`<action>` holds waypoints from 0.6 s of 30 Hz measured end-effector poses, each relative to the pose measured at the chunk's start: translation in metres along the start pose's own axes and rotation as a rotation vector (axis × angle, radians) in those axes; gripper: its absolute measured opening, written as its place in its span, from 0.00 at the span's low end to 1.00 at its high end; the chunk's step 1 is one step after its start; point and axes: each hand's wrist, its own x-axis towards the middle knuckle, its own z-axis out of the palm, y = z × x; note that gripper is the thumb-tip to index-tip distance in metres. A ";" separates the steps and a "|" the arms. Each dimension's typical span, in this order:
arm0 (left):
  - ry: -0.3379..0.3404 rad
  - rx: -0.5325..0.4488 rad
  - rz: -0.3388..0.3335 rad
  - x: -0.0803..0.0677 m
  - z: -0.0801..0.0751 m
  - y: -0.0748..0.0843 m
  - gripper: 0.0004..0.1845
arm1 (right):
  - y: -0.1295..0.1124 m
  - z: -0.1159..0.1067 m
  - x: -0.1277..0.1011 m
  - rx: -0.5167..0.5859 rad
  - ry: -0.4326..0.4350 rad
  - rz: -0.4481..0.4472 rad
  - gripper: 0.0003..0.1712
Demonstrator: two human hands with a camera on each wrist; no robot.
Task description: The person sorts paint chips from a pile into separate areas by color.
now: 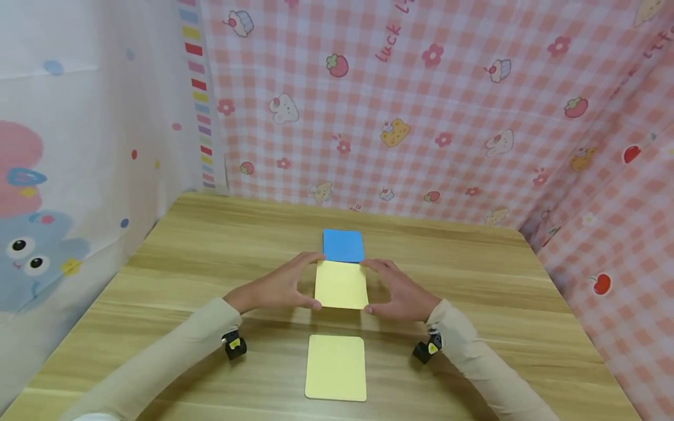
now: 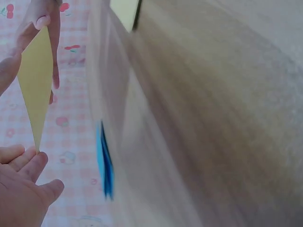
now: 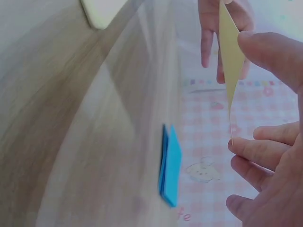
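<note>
A thin, pale yellow square sheet of paper is held up off the table between both hands, slightly bowed. My left hand grips its left side, thumb at the near corner and fingertips at the far one. On the opposite edge, my right hand holds the matching corners the same way. Both wrist views show the sheet nearly edge-on, with the thumb and fingertips at its corners. Just behind the sheet lies a blue square stack; its layers gape a little in the right wrist view.
A pale yellow square stack with rounded corners lies on the wood-grain table nearer the body. Checked pink cloth hangs behind and to the right, a white printed cloth to the left. Small black cameras sit at both wrists.
</note>
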 end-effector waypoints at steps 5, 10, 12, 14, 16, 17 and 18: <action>0.002 0.023 0.020 -0.007 -0.003 0.009 0.54 | -0.011 -0.006 -0.004 0.001 0.017 -0.036 0.53; 0.013 0.058 0.047 -0.015 -0.004 0.018 0.55 | -0.023 -0.010 -0.010 -0.021 0.036 -0.058 0.53; 0.018 0.065 0.061 -0.018 -0.003 0.020 0.54 | -0.027 -0.010 -0.013 -0.029 0.040 -0.062 0.53; 0.022 0.062 0.075 -0.021 -0.002 0.023 0.54 | -0.031 -0.010 -0.016 -0.025 0.040 -0.062 0.54; 0.023 0.068 0.073 -0.025 -0.002 0.027 0.54 | -0.035 -0.010 -0.019 -0.022 0.041 -0.065 0.54; 0.023 0.067 0.072 -0.026 -0.001 0.028 0.55 | -0.036 -0.010 -0.020 -0.022 0.041 -0.069 0.54; 0.024 0.069 0.074 -0.028 -0.001 0.030 0.55 | -0.037 -0.010 -0.022 -0.024 0.042 -0.071 0.55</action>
